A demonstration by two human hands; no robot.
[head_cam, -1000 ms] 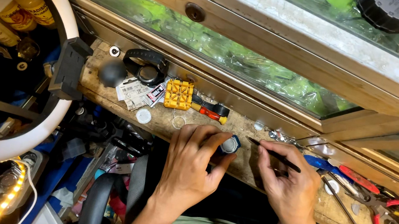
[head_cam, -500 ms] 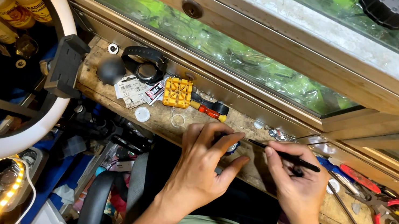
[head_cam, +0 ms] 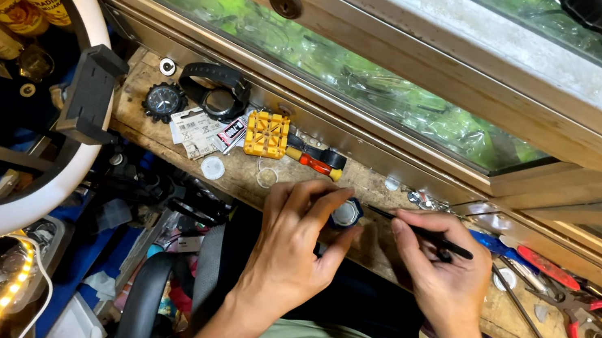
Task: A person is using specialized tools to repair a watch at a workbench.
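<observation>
At centre frame, on the wooden bench, the left hand pinches a small round watch case. Right of it, the right hand grips thin black tweezers, tip beside the case. Upper left lie white printed paper labels and a yellow square block.

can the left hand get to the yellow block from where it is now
Probably yes. The left hand holds a watch just below the yellow block, with only bare bench between, but it would have to let go first.
</observation>
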